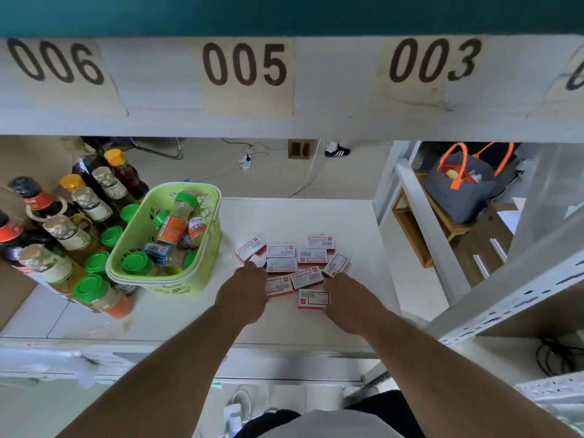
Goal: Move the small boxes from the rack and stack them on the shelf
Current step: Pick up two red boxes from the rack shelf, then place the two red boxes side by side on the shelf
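Note:
Several small white-and-red boxes [297,263] lie flat in a loose cluster on the white shelf board [347,222]. My left hand [245,292] rests at the cluster's left edge, its fingertips closed on one small box [258,260]. At the right edge, my right hand [346,298] has its fingertips touching a tilted box [336,264]; whether it grips that box is hidden. One box [313,299] lies between my two hands, nearest to me.
A green basket [202,248] with spice jars stands left of the boxes. Sauce bottles and green-capped jars [72,235] crowd the far left. Above runs a shelf edge with number labels [245,64]. A white rack upright [426,235] and a grey bag with orange handles [458,191] are to the right.

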Demonstrator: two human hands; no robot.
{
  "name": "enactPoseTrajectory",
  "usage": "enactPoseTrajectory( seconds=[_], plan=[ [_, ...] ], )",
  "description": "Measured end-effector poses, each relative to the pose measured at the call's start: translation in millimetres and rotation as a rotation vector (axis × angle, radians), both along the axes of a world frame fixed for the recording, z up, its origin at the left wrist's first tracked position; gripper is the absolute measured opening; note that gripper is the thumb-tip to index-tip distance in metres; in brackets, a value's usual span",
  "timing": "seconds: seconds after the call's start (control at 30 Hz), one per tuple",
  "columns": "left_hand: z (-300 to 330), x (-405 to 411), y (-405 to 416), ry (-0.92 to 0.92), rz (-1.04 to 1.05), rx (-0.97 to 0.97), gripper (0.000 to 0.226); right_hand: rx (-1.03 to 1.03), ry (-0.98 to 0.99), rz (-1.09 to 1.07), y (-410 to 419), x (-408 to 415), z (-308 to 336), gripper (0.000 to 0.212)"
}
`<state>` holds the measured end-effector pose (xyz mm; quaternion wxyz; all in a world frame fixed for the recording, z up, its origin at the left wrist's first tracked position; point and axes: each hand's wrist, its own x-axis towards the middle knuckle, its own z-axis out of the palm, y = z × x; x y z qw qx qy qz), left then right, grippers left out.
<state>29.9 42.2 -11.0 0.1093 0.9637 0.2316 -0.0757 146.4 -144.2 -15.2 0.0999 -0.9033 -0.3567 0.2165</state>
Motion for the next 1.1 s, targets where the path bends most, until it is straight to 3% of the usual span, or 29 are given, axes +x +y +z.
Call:
enactPoseTrajectory(
  seconds=[0.37, 0.67, 0.9, 1.1],
  plan=[
    [38.8, -37.9, 1.9, -0.100, -0.018, -0.183, 0.041, 0.044, -0.010, -0.014, -22.2, -28.8, 53.2, 0.041],
    [104.8, -69.6, -16.5, -0.108, -0.244, -0.225, 0.041, 0.046, -0.095, -0.049, -77.7, -78.6, 107.6, 0.031],
    [144.4, -86.0, -90.9, -0.159, -0.447, -0.271, 0.040, 0.105, -0.206, -0.073, -172.7, -118.0, 147.8, 0.022],
    [177.4, -99.0, -198.1, -0.112, -0.555, -0.304, 0.046, 0.091, -0.252, -0.253, -303.9, -176.7, 189.5, 0.021]
  ],
)
